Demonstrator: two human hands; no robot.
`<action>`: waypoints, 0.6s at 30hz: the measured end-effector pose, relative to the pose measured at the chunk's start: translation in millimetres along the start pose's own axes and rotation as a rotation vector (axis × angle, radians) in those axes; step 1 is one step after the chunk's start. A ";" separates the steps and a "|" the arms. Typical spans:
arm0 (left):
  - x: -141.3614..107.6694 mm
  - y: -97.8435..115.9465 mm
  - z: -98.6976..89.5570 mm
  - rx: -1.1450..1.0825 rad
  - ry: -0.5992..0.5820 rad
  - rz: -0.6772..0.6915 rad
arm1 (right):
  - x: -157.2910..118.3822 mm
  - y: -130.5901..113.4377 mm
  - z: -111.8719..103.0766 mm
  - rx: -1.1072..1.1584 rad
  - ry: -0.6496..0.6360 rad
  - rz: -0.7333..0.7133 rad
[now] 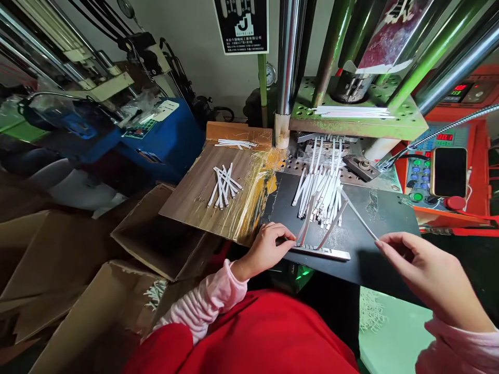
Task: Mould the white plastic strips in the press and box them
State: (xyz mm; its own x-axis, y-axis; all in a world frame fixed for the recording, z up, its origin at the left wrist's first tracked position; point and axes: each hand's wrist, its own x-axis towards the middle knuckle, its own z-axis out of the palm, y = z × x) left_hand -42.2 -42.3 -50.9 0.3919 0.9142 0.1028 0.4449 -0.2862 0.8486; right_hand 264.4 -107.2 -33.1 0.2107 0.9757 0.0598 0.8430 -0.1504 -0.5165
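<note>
My right hand [419,265] pinches the near end of a thin white strip [360,215] between thumb and fingertips. The strip slants up and left to a pile of white strips [322,192] on the black board. Closed at the left end of a narrow slotted metal bar [331,253], my left hand [271,244] grips it near the board's front edge. Two strips [331,226] rise at a slant from the bar. Fingertips of the left hand partly hide that end. Behind the pile, several strips stick out of a metal mould [325,148] in the press.
On the left, a wooden board [195,189] carries a small heap of strips [225,186]. Open cardboard boxes [140,244] stand below it. The press's green plate [358,124] overhangs the mould. A phone [449,172] rests on the control panel [417,171] at right.
</note>
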 end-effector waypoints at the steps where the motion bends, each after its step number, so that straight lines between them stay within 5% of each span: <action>1: -0.9 -1.3 1.0 0.009 0.009 0.011 | -3.5 -2.6 4.8 0.108 -0.041 -0.009; 6: -4.0 -8.8 0.1 0.060 -0.018 0.087 | -11.0 -29.8 33.1 0.364 -0.190 -0.198; 18: -3.9 -11.4 -4.3 0.068 -0.049 0.102 | -4.9 -37.0 52.3 0.237 -0.199 -0.404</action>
State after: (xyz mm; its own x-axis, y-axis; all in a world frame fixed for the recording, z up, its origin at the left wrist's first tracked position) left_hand -52.3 -41.4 -58.7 0.4761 0.8648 0.1596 0.4540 -0.3971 0.7976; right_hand 206.3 -98.1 -59.0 -0.2272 0.9633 0.1430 0.6972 0.2635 -0.6668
